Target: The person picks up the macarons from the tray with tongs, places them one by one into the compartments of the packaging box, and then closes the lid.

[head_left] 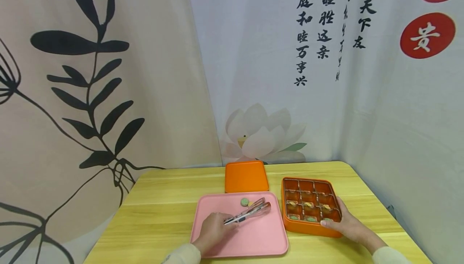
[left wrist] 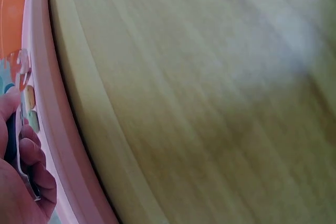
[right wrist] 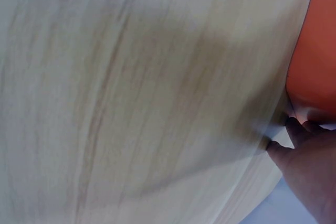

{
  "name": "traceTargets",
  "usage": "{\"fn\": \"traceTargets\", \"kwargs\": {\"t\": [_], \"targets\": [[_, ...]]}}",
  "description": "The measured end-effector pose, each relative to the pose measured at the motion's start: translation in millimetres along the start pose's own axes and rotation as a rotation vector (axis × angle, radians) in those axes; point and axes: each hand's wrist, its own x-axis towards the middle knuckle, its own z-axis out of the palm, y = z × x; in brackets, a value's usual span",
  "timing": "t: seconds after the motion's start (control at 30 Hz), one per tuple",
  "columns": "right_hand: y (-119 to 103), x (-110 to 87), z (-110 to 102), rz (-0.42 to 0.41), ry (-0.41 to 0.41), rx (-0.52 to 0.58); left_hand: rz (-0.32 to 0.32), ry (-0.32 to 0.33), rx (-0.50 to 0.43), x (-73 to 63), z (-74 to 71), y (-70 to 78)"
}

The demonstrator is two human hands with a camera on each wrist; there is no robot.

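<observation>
My left hand [head_left: 214, 227] grips a pair of tongs [head_left: 240, 217] above the pink tray [head_left: 261, 242], their tips pointing to the far right. Near those tips lie a round green piece [head_left: 244, 202] and a yellow piece [head_left: 250, 204], the latter partly hidden. In the left wrist view, fingers [left wrist: 32, 153] wrap the tongs' handle. My right hand [head_left: 346, 224] holds the near right corner of an orange box [head_left: 308, 228], thumb on the rim. A clear divided insert fills the box, with yellow pieces in one row and green ones in the nearest. The right wrist view shows fingertips [right wrist: 296, 129] beside the box's wall.
Behind the tray a flat orange lid-like square [head_left: 246, 176] lies on the wooden table [head_left: 159, 215]. A printed curtain [head_left: 174, 74] hangs behind the table and along its right side. The box stands just right of the tray.
</observation>
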Motion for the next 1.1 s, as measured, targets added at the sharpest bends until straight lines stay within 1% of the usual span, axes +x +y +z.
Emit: {"fn": "traceTargets", "kwargs": {"t": [0.13,0.27,0.43,0.57,0.7,0.83,0.93,1.1], "targets": [[-0.6,-0.2,-0.5,-0.011,0.000,0.011,-0.018,0.007,-0.058,-1.0,0.4,-0.2],[-0.2,-0.6,-1.0,-0.016,0.002,0.011,-0.062,0.012,-0.135,0.1,1.5,-0.8],[0.1,-0.5,-1.4,0.001,0.007,-0.006,-0.129,0.002,-0.243,6.3,2.7,-0.7],[-0.2,-0.9,-1.6,0.011,0.006,-0.014,-0.143,0.003,-0.301,11.9,3.1,3.4],[-1.7,-1.4,-1.7,0.018,0.004,-0.005,-0.126,0.013,-0.310,18.1,4.5,11.6],[-2.9,-1.9,-1.6,0.022,0.002,-0.001,-0.111,0.017,-0.312,25.3,6.3,22.8],[-2.9,-2.3,-0.9,0.018,0.006,0.000,-0.118,0.013,-0.330,31.5,8.3,32.3],[-2.2,-1.8,1.3,-0.008,0.005,0.014,-0.110,0.008,-0.373,44.8,14.4,48.5]]}}
